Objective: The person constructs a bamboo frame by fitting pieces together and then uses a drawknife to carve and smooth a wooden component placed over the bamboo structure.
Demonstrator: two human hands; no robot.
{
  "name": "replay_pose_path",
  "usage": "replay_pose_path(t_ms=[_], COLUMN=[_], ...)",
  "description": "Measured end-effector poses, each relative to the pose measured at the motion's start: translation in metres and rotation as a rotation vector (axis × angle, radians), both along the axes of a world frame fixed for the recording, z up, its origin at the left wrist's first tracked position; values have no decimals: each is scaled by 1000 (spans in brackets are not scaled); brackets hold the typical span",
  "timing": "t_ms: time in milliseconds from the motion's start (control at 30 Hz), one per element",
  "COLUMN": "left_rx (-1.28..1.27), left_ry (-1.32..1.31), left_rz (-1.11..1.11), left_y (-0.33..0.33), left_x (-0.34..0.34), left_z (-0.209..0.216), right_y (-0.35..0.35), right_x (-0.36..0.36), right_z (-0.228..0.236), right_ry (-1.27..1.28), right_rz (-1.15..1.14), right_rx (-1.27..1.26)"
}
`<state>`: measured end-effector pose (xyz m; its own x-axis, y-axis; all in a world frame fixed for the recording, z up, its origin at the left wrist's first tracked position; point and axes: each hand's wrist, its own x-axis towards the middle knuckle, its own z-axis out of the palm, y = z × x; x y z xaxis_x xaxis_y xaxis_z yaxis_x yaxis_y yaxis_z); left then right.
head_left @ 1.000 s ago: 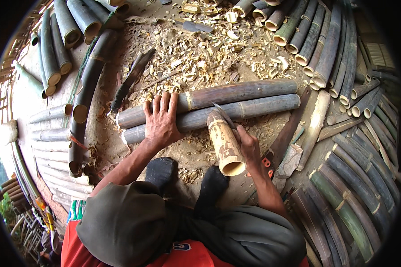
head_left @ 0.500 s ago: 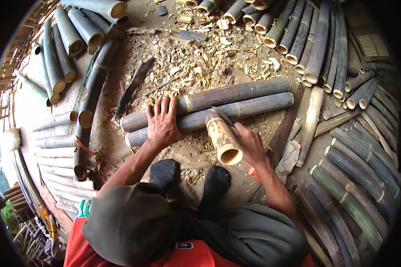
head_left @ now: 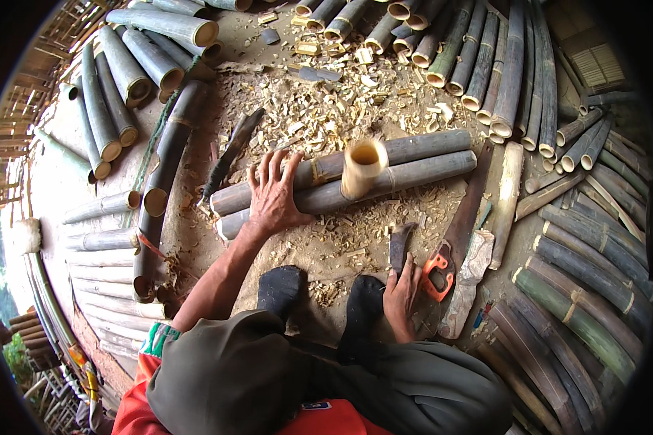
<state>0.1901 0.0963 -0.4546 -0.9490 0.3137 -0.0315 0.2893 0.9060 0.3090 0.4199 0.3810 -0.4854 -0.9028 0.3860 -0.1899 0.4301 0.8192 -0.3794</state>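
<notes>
Two long grey bamboo poles (head_left: 428,172) lie side by side on the ground before me. My left hand (head_left: 274,197) rests across their left part, fingers spread and thumb stretched out. A short, pale bamboo tube (head_left: 363,174), slightly blurred, stands roughly upright on the poles with its open end up; neither hand touches it. Low on the right, close to my foot, my right hand (head_left: 402,296) is closed round the lower end of a knife (head_left: 400,248). The knife's dark broad blade points away from me, and its handle is mostly hidden by the fingers.
A saw with an orange handle (head_left: 437,274) lies right of my right hand, beside a rough wood piece (head_left: 469,286). Another dark blade tool (head_left: 233,148) lies beyond the poles' left end. Wood chips (head_left: 334,109) cover the ground. Bamboo lengths (head_left: 580,290) are stacked on both sides.
My right hand has drawn the knife back from the short tube and lowered it toward my foot. The tube has gone from tilting toward me to upright. My left hand's fingers have spread.
</notes>
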Motion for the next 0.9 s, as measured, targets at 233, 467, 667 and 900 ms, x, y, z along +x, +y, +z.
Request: replay_pose_path(t_ms=[233, 467, 667, 900], left_rx=[357, 2, -85, -44], left_ry=[104, 5, -174, -68], left_rz=[56, 48, -105, 218], left_y=[-18, 1, -15, -41], left_x=[-27, 16, -8, 3], left_z=[2, 24, 1, 0], right_y=[29, 125, 192, 164], right_x=[-9, 41, 122, 127], right_z=[35, 55, 7, -4], right_ry=[238, -62, -321, -224], right_rz=[-68, -538, -497, -589], right_rx=[65, 563, 206, 151])
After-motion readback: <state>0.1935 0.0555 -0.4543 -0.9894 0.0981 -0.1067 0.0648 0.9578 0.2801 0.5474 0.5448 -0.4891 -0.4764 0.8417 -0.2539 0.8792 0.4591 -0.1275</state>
